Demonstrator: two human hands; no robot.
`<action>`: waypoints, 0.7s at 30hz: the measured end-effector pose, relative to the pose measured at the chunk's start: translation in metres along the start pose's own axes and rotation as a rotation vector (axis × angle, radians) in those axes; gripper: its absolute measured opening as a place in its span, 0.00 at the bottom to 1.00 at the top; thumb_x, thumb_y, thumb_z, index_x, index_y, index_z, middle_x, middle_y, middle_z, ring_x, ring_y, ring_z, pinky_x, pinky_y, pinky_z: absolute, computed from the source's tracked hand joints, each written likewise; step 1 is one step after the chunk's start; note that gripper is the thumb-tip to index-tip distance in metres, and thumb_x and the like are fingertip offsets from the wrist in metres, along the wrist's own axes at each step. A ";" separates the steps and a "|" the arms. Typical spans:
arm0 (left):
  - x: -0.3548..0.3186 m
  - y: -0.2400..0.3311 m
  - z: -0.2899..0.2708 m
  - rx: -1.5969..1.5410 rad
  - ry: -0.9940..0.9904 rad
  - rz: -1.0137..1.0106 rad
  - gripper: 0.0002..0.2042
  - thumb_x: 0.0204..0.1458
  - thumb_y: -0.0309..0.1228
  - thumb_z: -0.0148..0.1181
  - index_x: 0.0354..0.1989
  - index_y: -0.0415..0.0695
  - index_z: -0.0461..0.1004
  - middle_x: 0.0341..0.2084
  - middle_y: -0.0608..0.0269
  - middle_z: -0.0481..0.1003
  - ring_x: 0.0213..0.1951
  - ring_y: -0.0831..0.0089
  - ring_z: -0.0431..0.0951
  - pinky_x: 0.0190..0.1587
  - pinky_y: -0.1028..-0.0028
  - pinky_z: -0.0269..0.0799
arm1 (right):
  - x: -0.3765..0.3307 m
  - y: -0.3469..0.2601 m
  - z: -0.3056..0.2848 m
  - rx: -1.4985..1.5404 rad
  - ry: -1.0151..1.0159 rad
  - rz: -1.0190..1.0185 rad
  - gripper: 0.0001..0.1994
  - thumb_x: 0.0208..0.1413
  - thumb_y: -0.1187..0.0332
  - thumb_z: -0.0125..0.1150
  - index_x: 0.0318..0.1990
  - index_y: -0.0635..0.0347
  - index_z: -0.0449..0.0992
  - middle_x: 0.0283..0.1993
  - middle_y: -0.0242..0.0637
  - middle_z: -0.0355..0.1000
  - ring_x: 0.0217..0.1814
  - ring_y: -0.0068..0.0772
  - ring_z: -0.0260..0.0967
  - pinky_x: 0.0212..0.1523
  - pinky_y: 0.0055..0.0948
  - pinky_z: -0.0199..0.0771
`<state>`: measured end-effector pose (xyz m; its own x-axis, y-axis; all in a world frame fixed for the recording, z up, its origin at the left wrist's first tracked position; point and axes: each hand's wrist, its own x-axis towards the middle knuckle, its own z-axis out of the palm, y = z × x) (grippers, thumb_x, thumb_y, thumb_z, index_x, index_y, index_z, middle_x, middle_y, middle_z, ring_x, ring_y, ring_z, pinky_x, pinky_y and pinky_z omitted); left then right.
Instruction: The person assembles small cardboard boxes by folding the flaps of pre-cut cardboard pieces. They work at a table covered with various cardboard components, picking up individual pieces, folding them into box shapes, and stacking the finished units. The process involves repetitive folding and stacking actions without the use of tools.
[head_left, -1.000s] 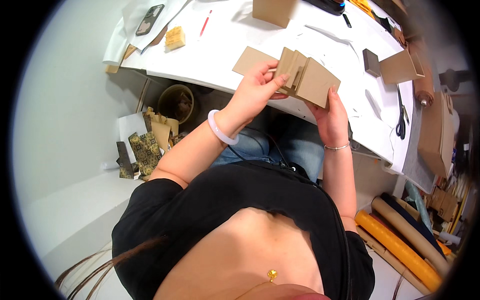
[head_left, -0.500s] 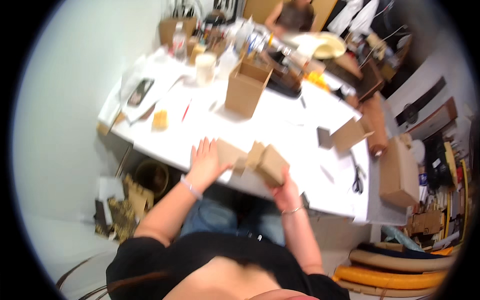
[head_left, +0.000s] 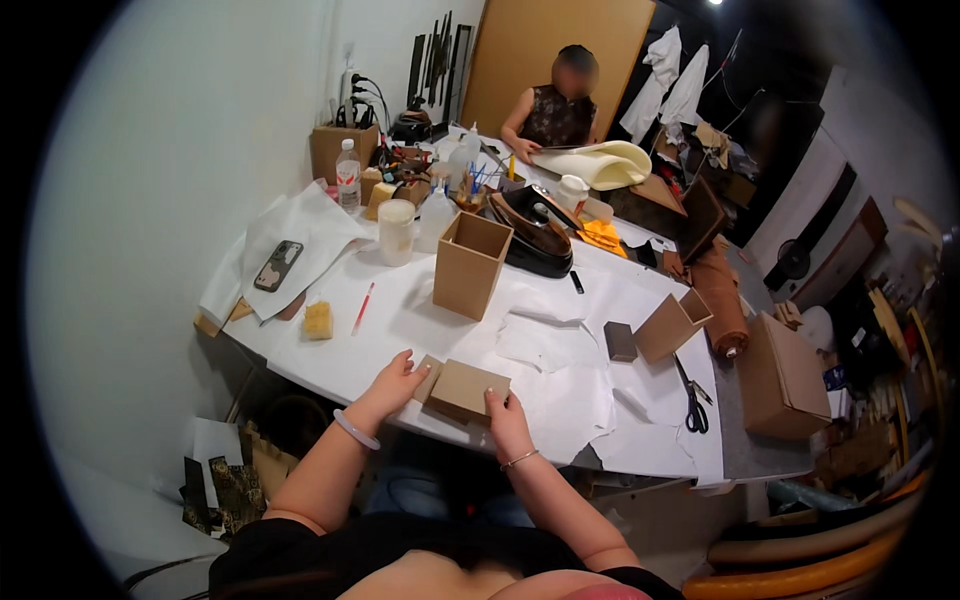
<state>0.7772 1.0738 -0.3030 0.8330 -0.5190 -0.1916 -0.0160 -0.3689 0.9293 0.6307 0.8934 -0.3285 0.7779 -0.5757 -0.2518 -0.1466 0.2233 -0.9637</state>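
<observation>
At the table's near edge, a small brown cardboard box (head_left: 472,388) lies on its side between my hands. My right hand (head_left: 511,424) is closed round its right end, thumb on top. A narrower cardboard piece (head_left: 428,380) sticks out at the box's left side, and my left hand (head_left: 394,386) pinches it with the thumb on top. Whether the two pieces are joined is hidden. Beyond them stands a taller open-topped cardboard box (head_left: 468,275). To the right, another open cardboard box (head_left: 672,328) leans beside a dark grey block (head_left: 620,342).
A yellow sponge (head_left: 318,321), red pen (head_left: 363,309) and phone (head_left: 279,266) lie on the left. An iron (head_left: 535,225) stands beyond the tall box. Scissors (head_left: 692,400) lie on the right, near a closed carton (head_left: 785,375). Another person (head_left: 562,110) handles a cream sheet (head_left: 600,165) at the far end.
My left hand, flat with spread fingers before, now pinches the narrow cardboard piece. My right hand has brought the small box left, next to that piece. The view has shifted.
</observation>
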 end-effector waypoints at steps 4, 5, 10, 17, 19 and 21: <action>0.002 0.025 -0.018 -0.246 -0.147 -0.192 0.40 0.55 0.46 0.65 0.69 0.35 0.54 0.59 0.47 0.68 0.57 0.63 0.70 0.50 0.69 0.70 | -0.003 -0.008 0.004 -0.015 0.000 -0.030 0.23 0.65 0.60 0.55 0.58 0.71 0.67 0.53 0.45 0.73 0.54 0.33 0.69 0.56 0.30 0.68; 0.005 0.026 -0.021 -0.254 -0.163 -0.230 0.41 0.54 0.46 0.66 0.69 0.35 0.54 0.58 0.48 0.68 0.56 0.65 0.70 0.49 0.70 0.70 | -0.003 -0.012 0.006 -0.004 -0.016 -0.024 0.23 0.65 0.61 0.55 0.58 0.73 0.67 0.54 0.46 0.73 0.55 0.34 0.69 0.57 0.30 0.67; 0.009 0.025 -0.020 -0.312 -0.241 -0.275 0.37 0.52 0.43 0.69 0.64 0.33 0.62 0.51 0.52 0.74 0.48 0.70 0.75 0.43 0.72 0.73 | -0.009 -0.026 0.008 0.079 -0.018 0.001 0.22 0.67 0.62 0.51 0.60 0.72 0.65 0.56 0.45 0.71 0.57 0.33 0.68 0.59 0.30 0.66; -0.009 0.037 0.007 -0.400 -0.372 -0.129 0.30 0.47 0.34 0.74 0.55 0.35 0.68 0.45 0.57 0.77 0.46 0.71 0.78 0.46 0.74 0.77 | -0.017 -0.008 0.015 0.083 -0.039 -0.180 0.25 0.70 0.61 0.48 0.68 0.66 0.57 0.64 0.43 0.64 0.65 0.33 0.61 0.65 0.30 0.60; -0.015 0.035 0.019 -0.401 -0.250 -0.059 0.32 0.46 0.32 0.75 0.57 0.36 0.65 0.46 0.58 0.76 0.47 0.71 0.78 0.49 0.73 0.76 | -0.012 0.001 0.009 -0.012 0.007 -0.291 0.26 0.69 0.62 0.49 0.69 0.65 0.55 0.65 0.43 0.62 0.65 0.34 0.61 0.66 0.30 0.60; -0.006 0.015 0.020 -0.438 -0.263 0.075 0.36 0.44 0.31 0.77 0.59 0.36 0.62 0.48 0.57 0.75 0.49 0.70 0.76 0.52 0.72 0.74 | -0.013 -0.003 0.013 -0.065 0.003 -0.350 0.28 0.68 0.63 0.52 0.70 0.65 0.52 0.66 0.43 0.61 0.66 0.34 0.60 0.66 0.30 0.60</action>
<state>0.7604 1.0559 -0.2946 0.6706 -0.7286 -0.1395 0.2092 0.0053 0.9779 0.6291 0.9110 -0.3216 0.7861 -0.6108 0.0948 0.0902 -0.0384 -0.9952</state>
